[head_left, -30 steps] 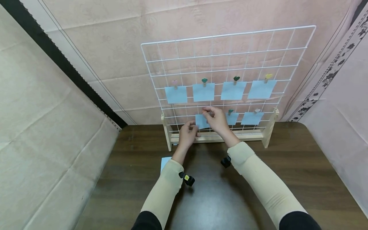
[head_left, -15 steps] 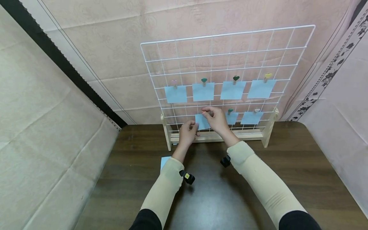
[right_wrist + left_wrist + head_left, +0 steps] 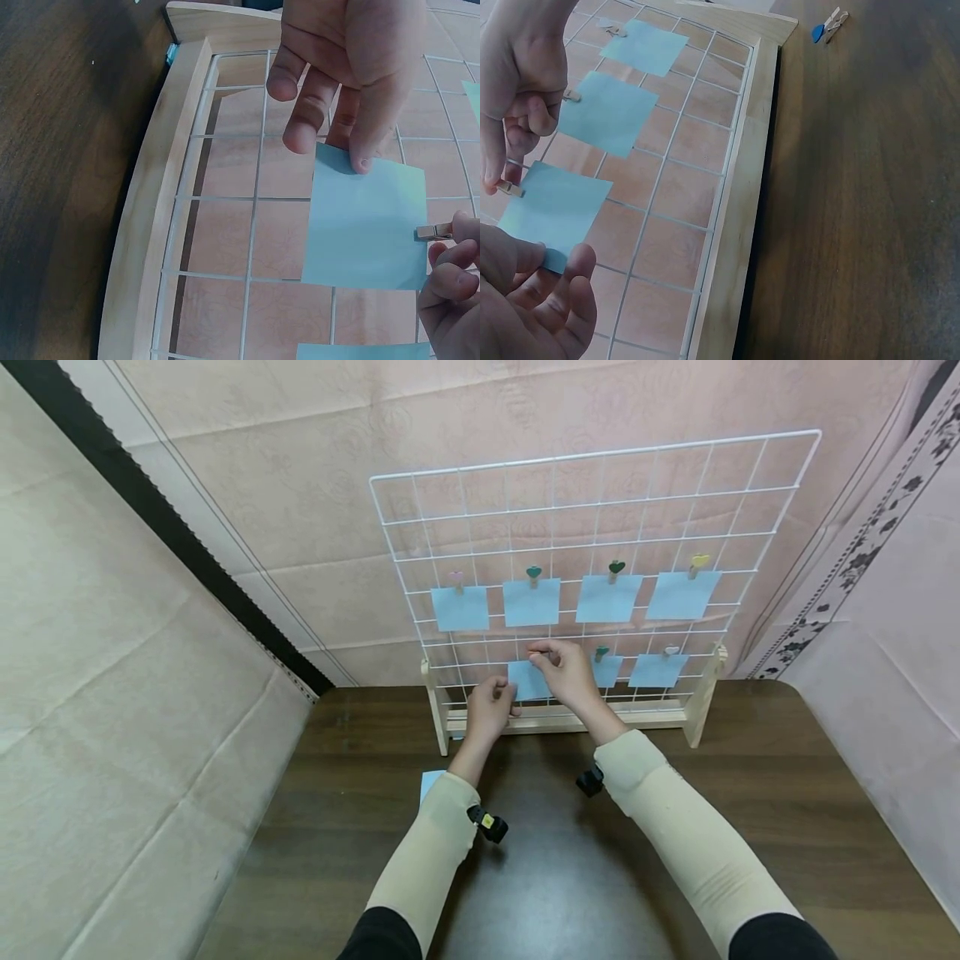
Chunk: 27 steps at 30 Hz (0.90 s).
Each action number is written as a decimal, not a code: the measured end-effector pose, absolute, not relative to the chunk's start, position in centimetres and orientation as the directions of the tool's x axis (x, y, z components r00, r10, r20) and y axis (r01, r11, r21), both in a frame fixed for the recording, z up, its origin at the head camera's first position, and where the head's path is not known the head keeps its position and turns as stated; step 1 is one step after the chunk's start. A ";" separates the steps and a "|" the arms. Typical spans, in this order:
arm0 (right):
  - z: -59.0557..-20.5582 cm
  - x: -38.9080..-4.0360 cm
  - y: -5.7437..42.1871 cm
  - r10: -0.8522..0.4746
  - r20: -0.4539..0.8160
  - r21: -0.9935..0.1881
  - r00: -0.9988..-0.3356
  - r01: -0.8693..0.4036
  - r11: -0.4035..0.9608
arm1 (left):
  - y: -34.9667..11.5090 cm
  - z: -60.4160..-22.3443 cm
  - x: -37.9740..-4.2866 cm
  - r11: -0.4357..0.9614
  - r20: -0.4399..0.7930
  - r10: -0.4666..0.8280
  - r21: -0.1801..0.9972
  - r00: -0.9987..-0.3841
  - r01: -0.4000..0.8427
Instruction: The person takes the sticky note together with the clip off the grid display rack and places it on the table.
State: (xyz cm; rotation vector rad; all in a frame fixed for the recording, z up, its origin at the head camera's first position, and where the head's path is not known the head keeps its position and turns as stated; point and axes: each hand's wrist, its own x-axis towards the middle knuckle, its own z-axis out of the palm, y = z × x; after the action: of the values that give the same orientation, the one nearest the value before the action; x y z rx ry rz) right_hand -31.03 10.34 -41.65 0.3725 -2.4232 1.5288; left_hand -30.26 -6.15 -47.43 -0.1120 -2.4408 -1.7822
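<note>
A square blue paper note lies against the lower part of a white wire grid. My left hand pinches one edge of it between thumb and fingers, at the note's left side in the head view. At the note's upper edge, my right hand pinches a small wooden clothespin, whose tip overlaps the paper in the right wrist view. Fingers hide the clothespin's rear end. Just right of this hand hangs another blue note with a green heart clothespin.
Several blue notes hang in a row higher up, each under a heart clothespin. A wooden base carries the grid on the brown table. Blue paper lies by the left forearm. A loose clothespin with a blue heart rests on the table.
Both hands keep almost the same place and grip. The blue note between them has shifted very slightly.
</note>
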 end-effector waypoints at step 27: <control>-42.0 -30.0 10.7 -0.030 0.360 -0.857 -0.932 -0.344 0.385 | -7.9 -47.8 -29.0 0.309 0.137 -0.023 0.943 -0.990 0.124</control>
State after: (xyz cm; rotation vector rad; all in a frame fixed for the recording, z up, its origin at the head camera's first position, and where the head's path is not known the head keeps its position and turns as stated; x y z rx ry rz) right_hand -30.05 10.74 -41.97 0.3288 -2.3616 1.5647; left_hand -28.98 -7.86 -47.78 -0.0939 -2.4376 -1.7741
